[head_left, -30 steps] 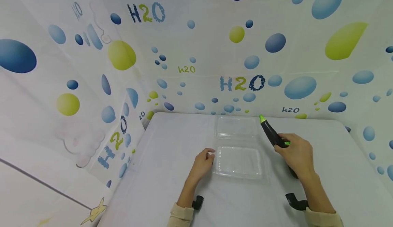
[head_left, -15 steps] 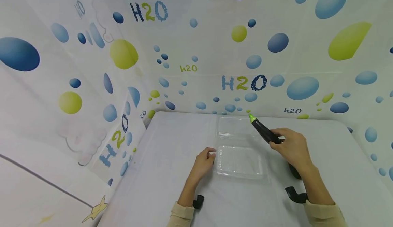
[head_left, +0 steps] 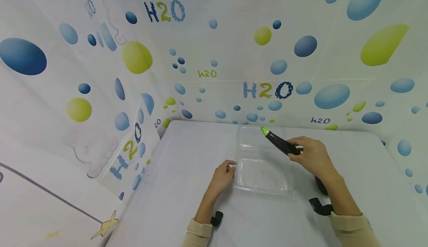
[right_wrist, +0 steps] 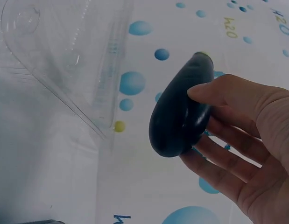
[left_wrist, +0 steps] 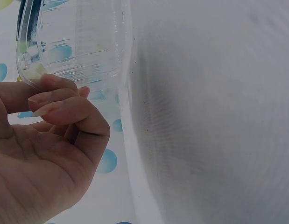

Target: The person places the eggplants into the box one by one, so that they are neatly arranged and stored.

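My right hand [head_left: 311, 156] grips a dark eggplant [head_left: 281, 143] by its thick end, and the green stem tip points to the back left. In the right wrist view the thumb lies on top of the eggplant [right_wrist: 181, 109], with the fingers beneath. A clear plastic clamshell box [head_left: 264, 192] lies unfolded on the table, one half behind the other. The eggplant hangs over it, stem tip above the rear half. At the near half's left edge, my left hand [head_left: 219, 178] holds the rim between thumb and curled fingers; the exact contact is partly hidden.
Another dark rounded object [head_left: 321, 186] lies on the white table [head_left: 187, 154], partly hidden under my right wrist. Behind the table and to its left hangs a white sheet [head_left: 227, 46] printed with blue and green drops. Black camera mounts sit on both wrists.
My right hand has carried the eggplant leftward, from right of the box to over it. The left hand stays at the box's left edge. The view has shifted slightly.
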`<state>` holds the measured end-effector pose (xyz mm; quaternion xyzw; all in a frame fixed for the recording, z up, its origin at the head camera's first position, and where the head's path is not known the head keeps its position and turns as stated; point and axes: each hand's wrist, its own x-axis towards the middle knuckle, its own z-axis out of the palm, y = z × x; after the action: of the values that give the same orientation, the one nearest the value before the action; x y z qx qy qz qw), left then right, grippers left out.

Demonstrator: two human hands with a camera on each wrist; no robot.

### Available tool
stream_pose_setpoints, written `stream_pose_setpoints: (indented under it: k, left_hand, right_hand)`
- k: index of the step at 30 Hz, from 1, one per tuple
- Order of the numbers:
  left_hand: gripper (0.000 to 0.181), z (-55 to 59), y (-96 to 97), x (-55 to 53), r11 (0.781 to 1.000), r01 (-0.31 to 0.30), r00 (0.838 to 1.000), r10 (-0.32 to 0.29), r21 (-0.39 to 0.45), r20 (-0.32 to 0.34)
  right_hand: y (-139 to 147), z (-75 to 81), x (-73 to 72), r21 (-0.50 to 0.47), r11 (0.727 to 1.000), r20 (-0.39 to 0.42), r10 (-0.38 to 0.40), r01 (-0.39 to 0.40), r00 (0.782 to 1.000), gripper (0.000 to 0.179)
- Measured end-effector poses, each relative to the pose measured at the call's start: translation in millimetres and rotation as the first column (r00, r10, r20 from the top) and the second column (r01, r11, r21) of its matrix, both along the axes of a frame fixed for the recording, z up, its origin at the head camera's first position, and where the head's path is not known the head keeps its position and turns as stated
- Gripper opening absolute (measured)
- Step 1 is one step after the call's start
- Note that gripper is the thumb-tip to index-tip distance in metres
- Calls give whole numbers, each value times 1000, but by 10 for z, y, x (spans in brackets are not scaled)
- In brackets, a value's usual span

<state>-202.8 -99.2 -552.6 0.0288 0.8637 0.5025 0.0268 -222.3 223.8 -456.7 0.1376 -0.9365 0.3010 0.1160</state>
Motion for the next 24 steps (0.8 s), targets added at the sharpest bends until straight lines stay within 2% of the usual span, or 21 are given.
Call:
stream_pose_setpoints:
  k: [5, 11, 24]
  left_hand:
    - [30, 4, 4, 1, 1000, -2, 1000, 2, -6, 5]
    - [29, 14, 4, 6, 1000, -1, 1000, 1, -5, 0]
    - [31, 34, 5, 4, 1000, 2, 1000, -2, 8, 12]
  right_hand:
    - [-20, 6, -44, 38, 999, 30, 29, -30, 999, 42]
    - [-46, -2, -109, 60, 995, 28, 74, -75, 997, 44]
    - [-181, 51, -204, 142, 982, 116, 111, -127, 987, 43]
